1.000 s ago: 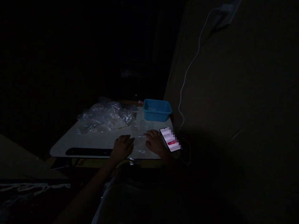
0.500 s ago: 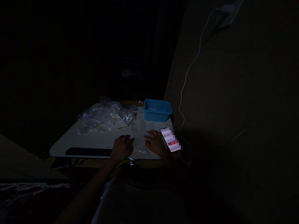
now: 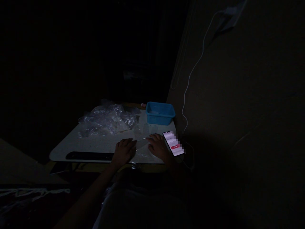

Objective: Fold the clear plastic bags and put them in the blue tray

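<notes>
In dim light, a clear plastic bag or sheet (image 3: 142,152) lies on the white table (image 3: 95,144), and one end hangs over the front edge. My left hand (image 3: 124,152) rests palm down at its left side, fingers stretched forward. At its right side, my right hand (image 3: 157,147) lies flat with the fingers apart, touching the plastic. Neither hand grips anything that I can see. Close by my right hand is a lit phone (image 3: 173,144) at the table's right edge.
A crumpled heap of clear plastic (image 3: 109,119) covers the table's back left. The blue basin (image 3: 160,119) stands at the back right, beside a small pinkish object (image 3: 143,105). A black slot strip (image 3: 89,156) runs along the front. The white cable (image 3: 189,79) hangs down the right wall.
Both hands stay in nearly the same place. The plastic between them has shifted slightly, with its creases and shine lying differently. The view has moved very little.
</notes>
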Demonstrator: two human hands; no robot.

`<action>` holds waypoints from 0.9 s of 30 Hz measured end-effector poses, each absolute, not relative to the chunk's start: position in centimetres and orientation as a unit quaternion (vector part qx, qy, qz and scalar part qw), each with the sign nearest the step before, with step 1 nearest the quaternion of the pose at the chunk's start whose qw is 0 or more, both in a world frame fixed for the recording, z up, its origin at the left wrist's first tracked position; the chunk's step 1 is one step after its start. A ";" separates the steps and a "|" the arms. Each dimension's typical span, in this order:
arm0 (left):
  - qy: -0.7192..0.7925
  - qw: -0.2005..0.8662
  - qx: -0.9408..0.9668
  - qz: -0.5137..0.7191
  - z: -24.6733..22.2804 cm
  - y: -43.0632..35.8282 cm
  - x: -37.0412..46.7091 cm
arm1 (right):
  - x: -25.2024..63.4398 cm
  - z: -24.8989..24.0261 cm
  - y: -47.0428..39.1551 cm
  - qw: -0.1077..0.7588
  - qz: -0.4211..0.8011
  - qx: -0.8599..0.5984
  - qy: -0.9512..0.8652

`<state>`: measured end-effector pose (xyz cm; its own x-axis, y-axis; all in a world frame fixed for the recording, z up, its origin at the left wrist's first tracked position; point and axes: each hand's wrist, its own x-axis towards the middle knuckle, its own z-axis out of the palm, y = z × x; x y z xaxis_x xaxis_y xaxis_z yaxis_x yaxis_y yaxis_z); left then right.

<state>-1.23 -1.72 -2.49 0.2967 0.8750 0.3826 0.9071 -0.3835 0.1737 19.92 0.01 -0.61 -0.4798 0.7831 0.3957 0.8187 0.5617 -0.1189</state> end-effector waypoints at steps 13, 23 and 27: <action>-0.547 0.067 -0.813 -0.187 -2.5 -1.8 -1.1 | 20.0 -0.6 0.1 0.205 -0.035 -0.464 -0.861; -0.551 0.061 -0.813 -0.181 -2.4 -1.8 -1.1 | 20.1 -0.7 0.2 0.206 -0.031 -0.466 -0.860; -0.546 0.062 -0.815 -0.182 -2.5 -1.8 -1.1 | 20.1 -0.8 0.2 0.210 -0.031 -0.462 -0.861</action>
